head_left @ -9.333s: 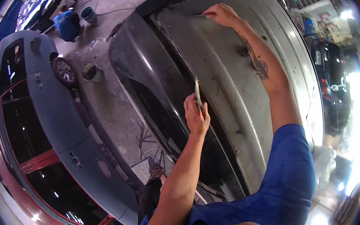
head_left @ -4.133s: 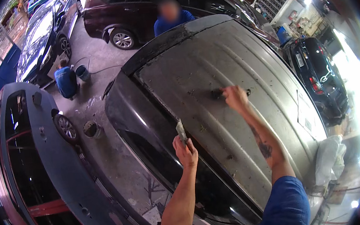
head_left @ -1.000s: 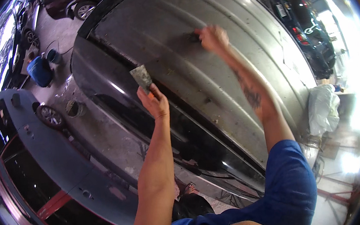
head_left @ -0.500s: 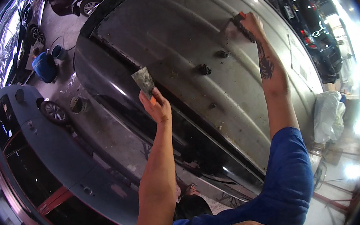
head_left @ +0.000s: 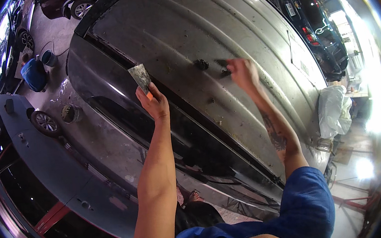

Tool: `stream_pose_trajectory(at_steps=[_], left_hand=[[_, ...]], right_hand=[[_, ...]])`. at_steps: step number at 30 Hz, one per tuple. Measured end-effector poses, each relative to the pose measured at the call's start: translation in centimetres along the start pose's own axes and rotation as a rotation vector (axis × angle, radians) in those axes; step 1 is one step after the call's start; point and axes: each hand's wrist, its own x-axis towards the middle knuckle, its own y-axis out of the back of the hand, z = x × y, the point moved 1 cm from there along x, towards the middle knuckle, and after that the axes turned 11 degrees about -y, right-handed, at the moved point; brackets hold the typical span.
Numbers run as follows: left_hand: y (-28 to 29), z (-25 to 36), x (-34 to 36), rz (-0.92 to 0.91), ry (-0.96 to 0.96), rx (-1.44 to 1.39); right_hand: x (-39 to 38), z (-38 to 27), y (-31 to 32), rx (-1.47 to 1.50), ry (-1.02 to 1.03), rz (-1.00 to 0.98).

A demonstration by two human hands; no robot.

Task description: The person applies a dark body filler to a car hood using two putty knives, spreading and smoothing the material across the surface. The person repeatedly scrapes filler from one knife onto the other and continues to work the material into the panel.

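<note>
My left hand [head_left: 155, 105] is closed round the orange handle of a putty knife [head_left: 140, 78]. Its wide, smeared metal blade points up and away, over the roof's near-left edge. Over the ridged grey vehicle roof [head_left: 168, 34], my right hand [head_left: 244, 74] is blurred by motion, its fingers bent round a dark tool [head_left: 222, 63] that shows only as a smear. What kind of tool it is, I cannot make out. A black clump [head_left: 201, 64] lies on the roof left of that hand, and a smaller dark bit [head_left: 211, 100] sits nearer me.
A grey car [head_left: 67, 176] stands close on the left. Between it and the roof are a dirty bucket [head_left: 70, 113] and the floor. Farther left, a person in blue [head_left: 34, 75] crouches by another bucket [head_left: 49, 58]. A dark car [head_left: 315, 29] and white plastic sheeting [head_left: 334, 109] are at right.
My right hand has swept left and toward me across the roof, from its far right part to beside the black clumps. My left hand still holds the putty knife. The whole view has shifted slightly.
</note>
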Motion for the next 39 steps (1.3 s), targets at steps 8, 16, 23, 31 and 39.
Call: stream_pose_trajectory(at_steps=[8, 16, 23, 31, 39], left_hand=[[0.7, 1.5, 0.4, -0.057, -0.027, 0.078], [0.8, 1.4, 0.6, -0.033, -0.092, 0.147], [0.9, 1.1, 0.3, 0.010, 0.000, 0.166], [0.6, 0.6, 0.3, 0.030, -0.007, 0.190], [0.8, 0.1, -0.2, -0.015, -0.021, 0.125]], right_hand=[[22.9, 5.3, 1.4, 0.004, -0.127, -0.036], [25.0, 8.8, 1.6, -0.068, 0.118, -0.082], [24.5, 7.5, 0.9, 0.328, 0.304, -0.384], [23.7, 5.8, 1.8, 0.186, 0.142, -0.432], [23.5, 8.6, 1.7, 0.076, 0.221, -0.178]])
